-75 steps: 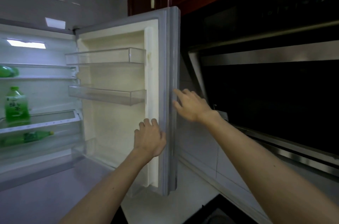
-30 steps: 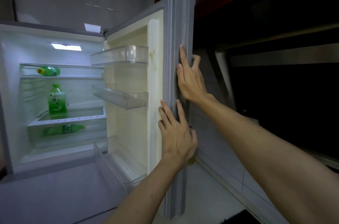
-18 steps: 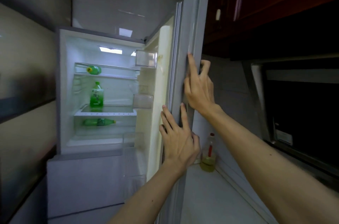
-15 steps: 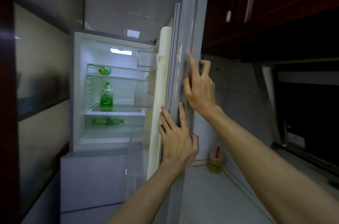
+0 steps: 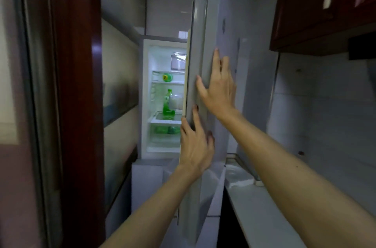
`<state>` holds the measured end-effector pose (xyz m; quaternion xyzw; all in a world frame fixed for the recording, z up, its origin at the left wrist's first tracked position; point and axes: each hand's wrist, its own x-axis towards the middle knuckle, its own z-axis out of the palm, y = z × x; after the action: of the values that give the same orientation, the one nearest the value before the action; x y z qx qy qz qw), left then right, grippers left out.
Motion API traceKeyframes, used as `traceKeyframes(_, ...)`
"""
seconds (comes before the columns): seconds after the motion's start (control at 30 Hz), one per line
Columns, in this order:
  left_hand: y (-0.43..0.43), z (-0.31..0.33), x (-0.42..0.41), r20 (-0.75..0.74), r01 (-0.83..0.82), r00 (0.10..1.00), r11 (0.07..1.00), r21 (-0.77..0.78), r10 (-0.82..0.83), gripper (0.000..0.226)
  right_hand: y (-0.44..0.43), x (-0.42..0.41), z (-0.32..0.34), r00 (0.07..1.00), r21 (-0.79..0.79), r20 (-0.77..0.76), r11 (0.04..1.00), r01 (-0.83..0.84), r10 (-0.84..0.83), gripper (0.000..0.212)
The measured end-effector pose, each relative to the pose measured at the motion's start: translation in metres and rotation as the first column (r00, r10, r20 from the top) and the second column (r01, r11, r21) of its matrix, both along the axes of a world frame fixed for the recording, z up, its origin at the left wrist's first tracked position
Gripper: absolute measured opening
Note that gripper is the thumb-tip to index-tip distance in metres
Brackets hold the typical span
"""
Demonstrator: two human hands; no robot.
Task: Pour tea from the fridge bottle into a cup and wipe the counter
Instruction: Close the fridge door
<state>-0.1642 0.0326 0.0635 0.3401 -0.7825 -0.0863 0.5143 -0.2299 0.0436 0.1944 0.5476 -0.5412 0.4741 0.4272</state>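
Note:
The fridge stands lit and partly open, and its grey door [image 5: 200, 77] is seen edge-on in the middle of the view. My right hand [image 5: 218, 87] lies flat on the door's outer face, fingers spread. My left hand [image 5: 195, 144] presses the door's edge lower down, fingers apart. Inside, an upright green tea bottle [image 5: 168, 105] stands on the middle shelf, half hidden by the door. A second green bottle [image 5: 167, 77] lies on the top shelf and a third [image 5: 167, 130] lies in the drawer below. No cup is in view.
A white counter [image 5: 258, 207] runs along the right wall beside the fridge, under dark red wall cabinets [image 5: 317, 3]. A dark red door frame [image 5: 79, 85] and a glass panel fill the left. The passage to the fridge is narrow.
The door has swung further towards closed under both hands, so less of the fridge's inside shows. The view has drawn back and turned left; the door frame has come into view.

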Motion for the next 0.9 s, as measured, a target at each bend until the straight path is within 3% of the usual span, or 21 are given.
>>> traceKeyframes(0.43, -0.128, 0.000, 0.060, -0.354, 0.192, 0.924, 0.976, 0.101, -0.145, 0.060, -0.139, 0.060, -0.007, 0.990, 0.067, -0.042, 0.989, -0.129, 0.132, 0.089)
traceKeyframes(0.63, -0.188, -0.003, 0.080, -0.427, 0.220, 0.890, 0.971, 0.096, -0.159, 0.057, -0.205, 0.072, -0.006, 0.984, 0.091, -0.135, 0.990, -0.104, 0.115, 0.094)
traceKeyframes(0.9, -0.259, 0.005, 0.088, -0.515, 0.231, 0.853, 0.943, 0.238, -0.079, 0.053, -0.276, 0.080, -0.014, 0.966, 0.215, -0.220, 0.973, -0.090, 0.138, 0.098)
